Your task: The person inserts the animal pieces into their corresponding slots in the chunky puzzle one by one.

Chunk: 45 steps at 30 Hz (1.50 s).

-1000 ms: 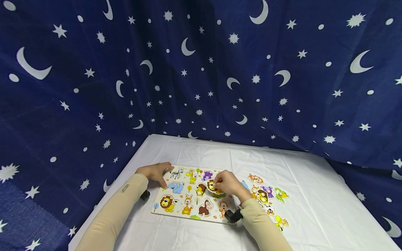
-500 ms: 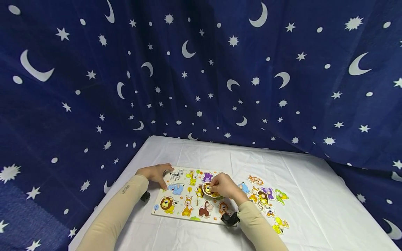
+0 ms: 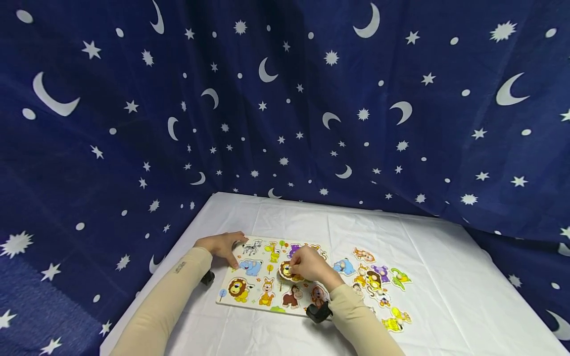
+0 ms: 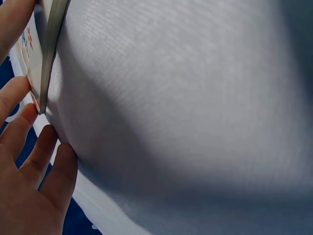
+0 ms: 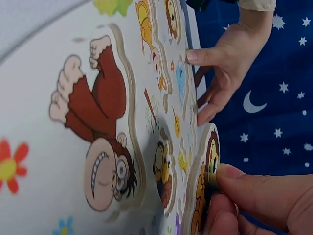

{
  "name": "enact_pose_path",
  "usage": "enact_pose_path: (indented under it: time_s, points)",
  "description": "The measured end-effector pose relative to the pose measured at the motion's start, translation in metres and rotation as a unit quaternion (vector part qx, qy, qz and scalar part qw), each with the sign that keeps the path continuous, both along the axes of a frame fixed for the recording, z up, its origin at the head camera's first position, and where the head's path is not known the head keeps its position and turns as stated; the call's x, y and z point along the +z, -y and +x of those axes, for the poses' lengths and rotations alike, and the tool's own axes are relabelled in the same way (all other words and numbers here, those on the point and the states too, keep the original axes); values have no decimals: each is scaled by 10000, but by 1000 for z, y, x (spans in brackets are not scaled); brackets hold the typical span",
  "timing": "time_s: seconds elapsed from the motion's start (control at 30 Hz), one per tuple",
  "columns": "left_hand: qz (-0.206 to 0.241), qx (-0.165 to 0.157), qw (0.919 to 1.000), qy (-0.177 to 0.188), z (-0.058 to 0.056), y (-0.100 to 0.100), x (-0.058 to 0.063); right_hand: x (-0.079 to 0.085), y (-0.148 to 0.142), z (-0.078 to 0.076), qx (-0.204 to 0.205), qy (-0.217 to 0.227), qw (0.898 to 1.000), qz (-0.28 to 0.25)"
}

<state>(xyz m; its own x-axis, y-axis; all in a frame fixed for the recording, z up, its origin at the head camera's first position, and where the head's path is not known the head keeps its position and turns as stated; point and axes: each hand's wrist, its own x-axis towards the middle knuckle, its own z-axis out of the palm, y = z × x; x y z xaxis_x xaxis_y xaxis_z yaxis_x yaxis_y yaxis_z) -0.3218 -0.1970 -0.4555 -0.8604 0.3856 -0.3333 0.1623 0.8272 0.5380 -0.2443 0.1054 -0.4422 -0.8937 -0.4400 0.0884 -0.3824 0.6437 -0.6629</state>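
Note:
My right hand (image 3: 311,267) pinches a lion puzzle piece (image 3: 286,271) between thumb and fingers. The piece is held tilted a little above the animal puzzle board (image 3: 254,302), near the hedgehog recess (image 5: 165,169) seen in the right wrist view. On the board's left edge rests my left hand (image 3: 222,245), thumb on the top face and fingers spread by the far left corner. Its fingers (image 4: 61,169) lie loosely along the board's side in the left wrist view. A matching lion recess (image 3: 238,289) sits at the board's near left corner.
Loose pieces lie right of the board on the white cloth (image 3: 445,296): an elephant (image 3: 344,267), a monkey (image 3: 363,254), a hippo (image 3: 381,273), a crocodile (image 3: 400,278), a giraffe (image 3: 394,322) and others, some overlapping. A dark blue curtain (image 3: 303,212) hangs behind.
My right hand has moved left across the board with the lion piece, uncovering the elephant piece at the right. The left hand has stayed in place.

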Motion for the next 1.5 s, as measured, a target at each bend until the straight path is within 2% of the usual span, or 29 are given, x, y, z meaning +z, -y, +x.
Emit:
enact_pose_path:
  time_s: [0.5,0.73,0.97,1.27,1.5]
  points:
    - [-43,-35,10000,61,1,2,-5,-10,14,3,102,56,9999,104]
    - [-72,-15,10000,20,1,3,-4,-10,19,4,170,-117,9998,62]
    - [18,-61,9999,99,0,3,-2,-11,24,7,119,67,9999,22]
    - [-55,-102,9999,9,-3,0,0,-10,30,5,149,-1,9999,50]
    - [92,-61,9999,39,-3,-1,1,-10,37,6,198,54,9998,-17]
